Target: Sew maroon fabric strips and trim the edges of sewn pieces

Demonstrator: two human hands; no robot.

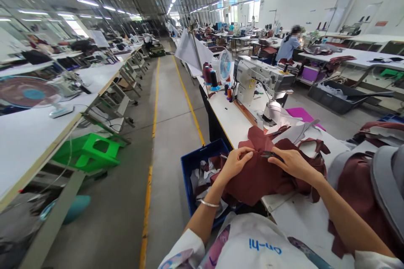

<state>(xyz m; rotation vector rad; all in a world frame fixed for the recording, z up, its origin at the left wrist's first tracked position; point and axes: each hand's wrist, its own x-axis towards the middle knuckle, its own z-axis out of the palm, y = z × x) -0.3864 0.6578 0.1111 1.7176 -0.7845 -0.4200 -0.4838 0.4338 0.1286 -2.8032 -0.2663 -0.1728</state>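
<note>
A dark red fabric piece (pixel 259 176) lies over the edge of the white sewing table (pixel 233 122) in front of me. My left hand (pixel 235 162) pinches a fold of this fabric at its upper left. My right hand (pixel 292 162) is closed on a small dark cutting tool (pixel 268 155), whose tip rests on the fabric between my hands. A thin silver bangle (pixel 210 204) sits on my left wrist.
A white sewing machine (pixel 255 77) stands behind the fabric, with thread cones (pixel 211 76) and a small fan (pixel 224 65). A blue crate (pixel 202 168) of scraps sits on the floor at my left. More red and grey pieces (pixel 372 180) pile at right. A green stool (pixel 93 151) stands across the aisle. A person (pixel 288 46) works at a far table.
</note>
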